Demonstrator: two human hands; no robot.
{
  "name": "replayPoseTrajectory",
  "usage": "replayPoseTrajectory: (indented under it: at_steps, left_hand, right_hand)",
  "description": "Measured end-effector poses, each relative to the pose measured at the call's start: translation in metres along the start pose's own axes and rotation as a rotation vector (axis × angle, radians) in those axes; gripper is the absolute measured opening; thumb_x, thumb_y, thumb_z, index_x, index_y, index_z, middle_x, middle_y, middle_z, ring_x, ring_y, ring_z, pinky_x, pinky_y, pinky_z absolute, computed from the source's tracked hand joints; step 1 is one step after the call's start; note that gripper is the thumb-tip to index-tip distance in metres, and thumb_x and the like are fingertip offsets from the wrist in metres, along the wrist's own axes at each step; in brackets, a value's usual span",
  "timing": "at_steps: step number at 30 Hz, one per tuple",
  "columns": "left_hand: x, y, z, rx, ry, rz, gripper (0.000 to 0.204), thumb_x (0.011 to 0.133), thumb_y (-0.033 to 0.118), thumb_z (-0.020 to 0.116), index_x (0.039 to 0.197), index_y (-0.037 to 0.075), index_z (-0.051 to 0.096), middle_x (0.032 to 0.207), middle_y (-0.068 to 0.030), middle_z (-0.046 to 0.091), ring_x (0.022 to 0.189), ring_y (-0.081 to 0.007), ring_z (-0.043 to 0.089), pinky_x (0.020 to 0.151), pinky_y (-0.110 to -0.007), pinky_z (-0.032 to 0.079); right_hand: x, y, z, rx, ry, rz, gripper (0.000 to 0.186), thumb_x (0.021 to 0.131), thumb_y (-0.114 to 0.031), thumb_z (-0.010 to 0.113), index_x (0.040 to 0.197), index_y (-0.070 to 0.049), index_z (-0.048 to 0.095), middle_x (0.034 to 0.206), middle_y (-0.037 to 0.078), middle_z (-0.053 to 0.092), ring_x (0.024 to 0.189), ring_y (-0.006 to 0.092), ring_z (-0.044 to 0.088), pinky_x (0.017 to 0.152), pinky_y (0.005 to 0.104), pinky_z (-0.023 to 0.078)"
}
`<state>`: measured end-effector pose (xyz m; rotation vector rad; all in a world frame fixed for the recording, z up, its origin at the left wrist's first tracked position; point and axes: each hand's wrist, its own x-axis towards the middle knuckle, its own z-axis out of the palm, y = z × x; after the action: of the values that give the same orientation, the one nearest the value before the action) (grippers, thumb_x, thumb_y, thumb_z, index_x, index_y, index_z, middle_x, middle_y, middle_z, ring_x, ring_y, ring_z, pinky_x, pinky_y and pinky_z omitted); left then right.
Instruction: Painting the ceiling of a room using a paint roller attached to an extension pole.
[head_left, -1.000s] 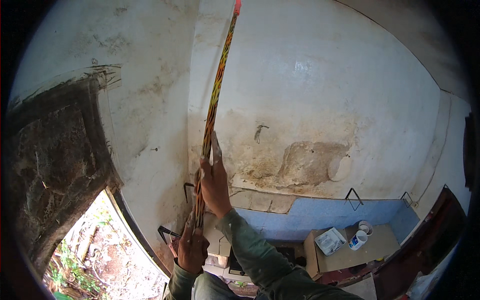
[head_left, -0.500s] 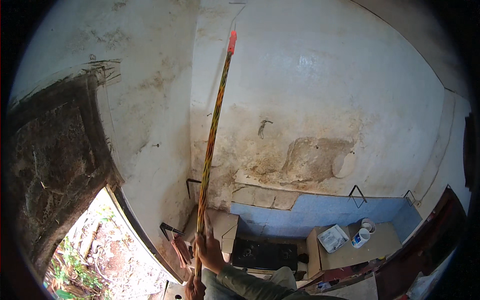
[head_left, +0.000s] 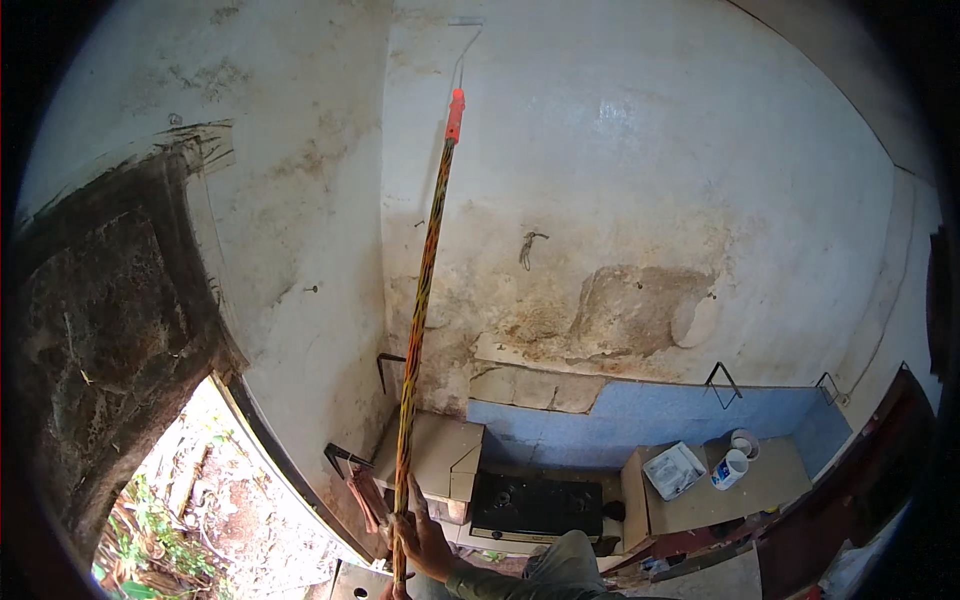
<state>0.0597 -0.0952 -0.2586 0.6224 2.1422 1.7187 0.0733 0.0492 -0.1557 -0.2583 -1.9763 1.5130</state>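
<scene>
A paint roller rests against the upper part of the stained white wall, near the corner. Its bent wire frame runs into a red handle, which is fixed on the end of a long pole patterned in yellow, black and red. My right hand, at the end of a dark green sleeve, is wrapped round the lower pole. Beneath it, at the picture's bottom edge, my left hand grips the same pole and is mostly cut off.
Below the wall stands a black two-burner stove between two counters. On the right counter are a white tray and two white tubs. Metal brackets jut from the walls. At left, a doorway opens onto bright ground.
The roller and its red handle have come lower on the wall. Both my hands have moved down with the pole, the left one now nearly out of the picture.
</scene>
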Motion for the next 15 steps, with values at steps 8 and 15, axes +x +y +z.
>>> replayPoseTrajectory:
  at_steps: [8, 15]
  left_hand:
    - [0.022, 0.073, 0.01, -0.046, 0.091, 0.129, 0.048, 0.1, 0.044, 0.039, 0.107, 0.004, 0.065, 0.056, 0.0022, 0.044, 0.048, -0.009, 0.042, 0.043, -0.028, 0.033]
    - [0.105, 0.128, -0.005, 0.048, -0.117, 0.208, 0.037, 0.098, 0.023, 0.047, 0.126, -0.002, 0.051, 0.069, -0.0149, 0.055, 0.059, -0.0281, 0.056, 0.055, -0.038, 0.045]
  right_hand:
    - [0.071, -0.063, -0.014, 0.399, 0.057, 0.045, 0.052, 0.101, -0.029, 0.046, 0.143, -0.007, 0.023, 0.07, 0.006, 0.057, 0.053, 0.0142, 0.056, 0.048, 0.0284, 0.048]
    - [0.115, -0.088, -0.019, 0.437, 0.058, 0.009, 0.04, 0.101, -0.026, 0.048, 0.132, -0.005, 0.035, 0.071, 0.005, 0.053, 0.049, 0.0125, 0.051, 0.044, 0.0273, 0.046]
